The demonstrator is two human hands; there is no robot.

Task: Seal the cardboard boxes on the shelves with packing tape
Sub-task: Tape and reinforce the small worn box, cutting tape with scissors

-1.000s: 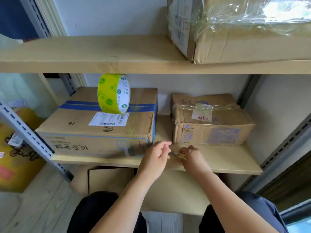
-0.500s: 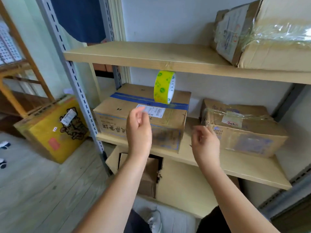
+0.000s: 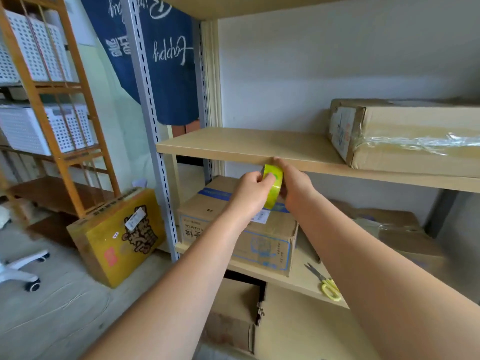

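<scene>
Head view: we see 2 bare arms reaching forward to a metal-framed shelf unit with wooden boards.
Tape roll: the yellow-green tape roll (image 3: 273, 186) stands on edge above the blue-striped box (image 3: 241, 229), just under the front lip of the upper shelf board (image 3: 233, 145); we cannot tell whether it touches the box.
Left hand: our left hand (image 3: 250, 194) has its fingers curled onto the near face of the roll, thumb toward the top edge.
Right hand: our right hand (image 3: 294, 184) wraps the far side of the roll, its fingertips reaching up near the lip of the board; the roll sits clamped between both hands.
Blue-striped box: it rests on the lower shelf board (image 3: 298, 280), with a band of blue tape across the top, a white label near our left wrist and blue print on the front.
Wrapped box: a box with crinkled clear tape (image 3: 405, 136) sits on the upper shelf board, well to the right of the hands.
Third box: another cardboard box (image 3: 400, 232) lies on the lower board behind our right forearm, partly hidden.
Scissors: yellow-handled scissors (image 3: 324, 281) lie on the lower board, between the blue-striped box and our right forearm.
Floor: a yellow carton (image 3: 117, 237) leans by the shelf upright.
</scene>
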